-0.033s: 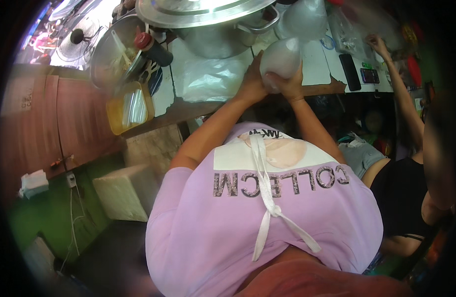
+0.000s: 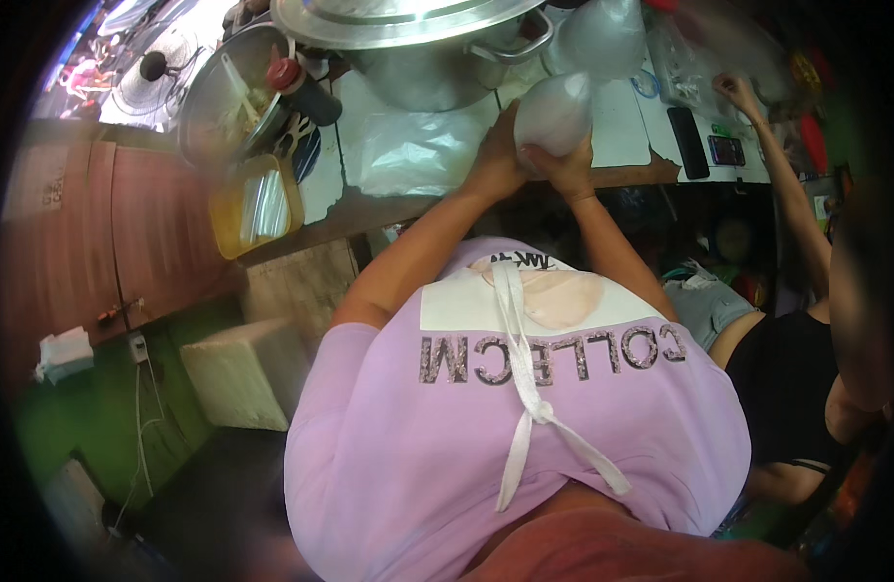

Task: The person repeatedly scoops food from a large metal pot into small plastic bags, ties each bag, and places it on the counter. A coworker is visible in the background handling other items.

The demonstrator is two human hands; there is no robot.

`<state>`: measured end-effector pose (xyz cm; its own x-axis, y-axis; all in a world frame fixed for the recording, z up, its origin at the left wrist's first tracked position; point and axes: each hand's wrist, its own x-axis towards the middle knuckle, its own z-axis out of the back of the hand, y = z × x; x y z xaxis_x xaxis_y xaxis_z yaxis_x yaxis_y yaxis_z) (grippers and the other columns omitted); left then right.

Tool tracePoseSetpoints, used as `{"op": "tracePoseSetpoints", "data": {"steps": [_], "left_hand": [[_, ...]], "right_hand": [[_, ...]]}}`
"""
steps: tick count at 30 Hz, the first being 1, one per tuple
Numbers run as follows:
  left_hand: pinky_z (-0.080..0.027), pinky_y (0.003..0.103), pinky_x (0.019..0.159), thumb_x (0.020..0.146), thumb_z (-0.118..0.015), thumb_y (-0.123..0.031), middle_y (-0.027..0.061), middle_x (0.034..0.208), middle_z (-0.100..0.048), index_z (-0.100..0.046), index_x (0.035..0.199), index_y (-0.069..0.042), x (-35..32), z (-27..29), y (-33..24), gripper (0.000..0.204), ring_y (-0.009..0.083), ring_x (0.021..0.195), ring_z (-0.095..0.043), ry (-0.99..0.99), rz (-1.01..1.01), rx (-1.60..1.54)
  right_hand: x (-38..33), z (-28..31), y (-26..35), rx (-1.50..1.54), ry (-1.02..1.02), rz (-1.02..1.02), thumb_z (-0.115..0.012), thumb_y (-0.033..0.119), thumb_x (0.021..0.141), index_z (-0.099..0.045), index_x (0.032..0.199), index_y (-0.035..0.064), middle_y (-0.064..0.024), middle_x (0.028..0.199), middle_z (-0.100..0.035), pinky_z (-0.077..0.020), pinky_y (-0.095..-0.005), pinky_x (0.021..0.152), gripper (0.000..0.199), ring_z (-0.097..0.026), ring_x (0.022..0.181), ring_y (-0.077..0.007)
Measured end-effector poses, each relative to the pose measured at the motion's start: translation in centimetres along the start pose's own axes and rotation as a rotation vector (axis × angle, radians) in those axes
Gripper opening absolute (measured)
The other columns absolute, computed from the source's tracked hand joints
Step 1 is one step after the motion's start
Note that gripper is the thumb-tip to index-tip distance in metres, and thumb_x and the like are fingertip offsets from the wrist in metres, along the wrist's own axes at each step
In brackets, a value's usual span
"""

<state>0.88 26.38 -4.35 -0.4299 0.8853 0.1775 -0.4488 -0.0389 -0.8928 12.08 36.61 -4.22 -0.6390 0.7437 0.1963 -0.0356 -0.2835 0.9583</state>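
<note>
Bulging clear plastic bag [image 2: 555,109], whitish inside, held at the worktop's [image 2: 617,121] front edge, right of the middle, pointed end toward the far edge. Left hand [image 2: 502,158] grasps its left flank; right hand [image 2: 569,169] grips the right side, thumb across the near end. Whether the bag also rests on the surface, cannot tell.

Handling, my judgement: spread pressure over both palms, since a hard pinch could split thin film. Mind the near end (closed or open, fingers hide it); safer held snug. Working slightly farther in from the front edge would give support beneath. Flat clear bags [image 2: 413,150] lie along that edge, just left; elbows wide could drag them.
</note>
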Motion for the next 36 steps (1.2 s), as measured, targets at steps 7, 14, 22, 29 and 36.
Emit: {"op": "tracePoseSetpoints", "data": {"steps": [7, 14, 22, 29, 36], "left_hand": [[-0.021, 0.053, 0.116, 0.080, -0.074, -0.039, 0.0230, 0.150, -0.035, -0.032, 0.147, -0.003, -4.5, 4.9, 5.3, 0.087, 0.0401, 0.142, -0.029, -0.158, 0.017, 0.632], [-0.031, 0.057, 0.109, 0.079, -0.074, -0.019, 0.0098, 0.128, -0.060, -0.065, 0.108, -0.007, -8.7, 9.6, 8.9, 0.033, 0.0355, 0.129, -0.049, -0.303, -0.156, 0.802], [-0.036, 0.053, 0.107, 0.071, -0.078, -0.015, 0.0119, 0.110, -0.062, -0.060, 0.095, -0.008, -13.0, 9.2, 4.2, 0.031, 0.0345, 0.116, -0.057, -0.325, -0.253, 0.519], [-0.018, 0.052, 0.117, 0.066, -0.081, -0.041, 0.0138, 0.142, -0.048, -0.043, 0.140, -0.007, -15.2, 14.0, 5.1, 0.089, 0.0325, 0.141, -0.034, -0.121, 0.065, 0.622], [-0.015, 0.054, 0.118, 0.082, -0.064, -0.019, 0.0036, 0.148, -0.045, -0.049, 0.140, -0.024, -14.4, 14.1, 8.2, 0.060, 0.0279, 0.143, -0.032, -0.008, 0.067, 0.871]], "right_hand": [[-4.0, 2.1, -5.2, -0.019, -0.069, -0.055, -0.078, 0.022, 0.078, -0.045, 0.133, 0.0030, -0.0164, 0.129, -0.056, -0.0441, -0.0389, 0.098, 0.066, -0.055, 0.117, -0.0294], [-8.9, 0.6, 0.3, -0.349, 0.256, 0.418, -0.074, 0.013, 0.080, -0.060, 0.110, 0.0023, -0.0178, 0.116, -0.057, -0.0471, -0.0390, 0.084, 0.035, -0.058, 0.095, -0.0311], [-3.1, -8.8, 4.1, -0.656, 0.399, 0.591, -0.078, 0.016, 0.071, -0.066, 0.101, 0.0067, -0.0118, 0.111, -0.064, -0.0415, -0.0459, 0.096, 0.034, -0.054, 0.115, -0.0341], [-3.9, -9.8, 2.0, -0.493, 0.853, 0.537, -0.068, 0.009, 0.072, -0.064, 0.107, 0.0119, -0.0123, 0.119, -0.064, -0.0368, -0.0534, 0.102, 0.035, -0.053, 0.122, -0.0307], [-4.5, -8.2, 4.1, -0.276, 1.172, 0.272, -0.064, 0.007, 0.076, -0.061, 0.107, 0.0071, -0.0140, 0.107, -0.065, -0.0489, -0.0378, 0.080, 0.031, -0.063, 0.098, -0.0298]]}}
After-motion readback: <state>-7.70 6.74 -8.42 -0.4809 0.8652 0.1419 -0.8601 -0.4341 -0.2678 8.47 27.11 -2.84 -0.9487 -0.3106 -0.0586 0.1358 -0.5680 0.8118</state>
